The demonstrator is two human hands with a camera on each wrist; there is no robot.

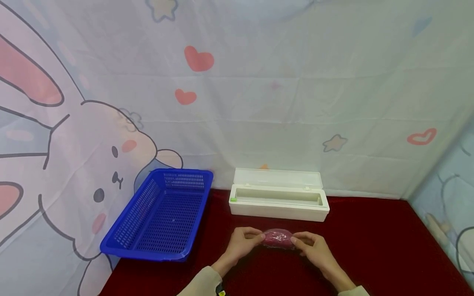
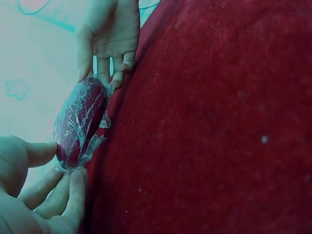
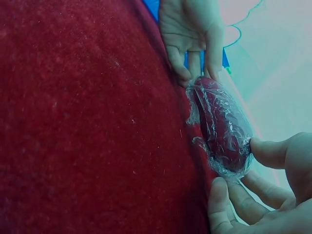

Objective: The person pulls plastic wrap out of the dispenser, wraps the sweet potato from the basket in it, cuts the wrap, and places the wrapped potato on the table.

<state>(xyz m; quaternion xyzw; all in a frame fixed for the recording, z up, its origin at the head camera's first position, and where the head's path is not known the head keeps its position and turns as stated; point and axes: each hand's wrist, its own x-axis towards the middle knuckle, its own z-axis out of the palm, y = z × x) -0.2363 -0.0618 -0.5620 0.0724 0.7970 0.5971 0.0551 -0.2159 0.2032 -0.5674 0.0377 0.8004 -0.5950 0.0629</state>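
A dark red, oblong sweet potato is wrapped in clear cling film, crinkled and with loose edges along one side. My left hand pinches its left end between thumb and fingers. At the opposite end, my right hand grips it the same way. Both wrist views show the wrapped sweet potato stretched between the two hands, just over the red cloth. Behind it stands a long white cling film box, its clear lid raised.
To the left sits a blue perforated basket with nothing visible inside. Dark red cloth covers the table. A printed curtain with a rabbit, hearts and stars hangs close behind the box and basket.
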